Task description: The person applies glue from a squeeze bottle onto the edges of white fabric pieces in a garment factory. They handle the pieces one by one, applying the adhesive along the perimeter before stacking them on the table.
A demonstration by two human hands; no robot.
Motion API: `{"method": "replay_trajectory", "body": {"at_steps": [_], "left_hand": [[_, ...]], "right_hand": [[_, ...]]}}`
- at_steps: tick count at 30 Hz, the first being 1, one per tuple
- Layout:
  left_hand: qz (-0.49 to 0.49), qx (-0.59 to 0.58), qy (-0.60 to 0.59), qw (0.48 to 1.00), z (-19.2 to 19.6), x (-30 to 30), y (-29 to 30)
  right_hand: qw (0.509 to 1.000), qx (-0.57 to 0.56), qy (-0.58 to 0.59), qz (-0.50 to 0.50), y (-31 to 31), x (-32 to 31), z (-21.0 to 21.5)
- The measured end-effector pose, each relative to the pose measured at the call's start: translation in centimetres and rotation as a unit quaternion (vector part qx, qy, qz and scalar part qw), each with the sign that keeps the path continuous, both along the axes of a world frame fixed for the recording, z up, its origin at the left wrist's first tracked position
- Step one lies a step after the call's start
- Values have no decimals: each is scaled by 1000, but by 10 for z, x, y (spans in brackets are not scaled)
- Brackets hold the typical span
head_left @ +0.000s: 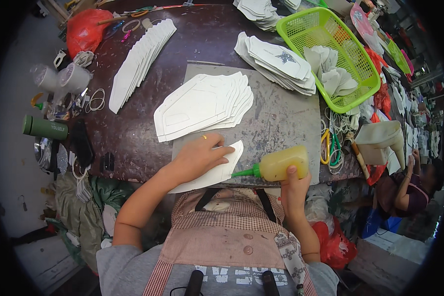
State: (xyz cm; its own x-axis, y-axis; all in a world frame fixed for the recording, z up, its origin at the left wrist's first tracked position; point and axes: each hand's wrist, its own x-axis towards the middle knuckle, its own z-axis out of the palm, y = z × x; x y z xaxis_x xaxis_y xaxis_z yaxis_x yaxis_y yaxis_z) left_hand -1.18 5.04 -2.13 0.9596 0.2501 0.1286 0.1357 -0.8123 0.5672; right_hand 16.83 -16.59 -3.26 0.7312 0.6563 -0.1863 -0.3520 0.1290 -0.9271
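Note:
My right hand (295,193) is wrapped round a squeeze bottle (281,164) of yellowish liquid, tipped on its side. Its green nozzle points left, and the tip meets the right edge of a white cut piece (209,176). Bent over that piece, my left hand (197,157) holds it against the front of a grey board (276,133), fingers pressed on its surface. Whether the left thumb goes under the piece is hidden. Just beyond lies a fanned stack of similar white pieces (197,106) with drawn outlines.
More white stacks lie at the far left (142,66) and far right (276,61). A green basket (352,74) holds crumpled white pieces. Scissors (335,148) and a pale plastic container (380,140) are right; a green flask (45,128) is left. Another person (404,195) sits at right.

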Motion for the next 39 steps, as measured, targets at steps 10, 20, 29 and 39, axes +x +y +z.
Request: {"method": "replay_trajectory", "body": {"at_steps": [10, 20, 29, 39], "left_hand": [[-42, 87, -45, 994, -5, -1, 1], [-76, 127, 6, 989, -4, 3, 0], [-71, 149, 47, 985, 2, 6, -5], [2, 57, 22, 998, -7, 2, -8]], "right_hand": [[987, 133, -20, -83, 3, 50, -25], [973, 174, 60, -139, 0, 48, -35], [954, 209, 132, -171, -2, 50, -34], [958, 215, 139, -127, -4, 53, -30]]}}
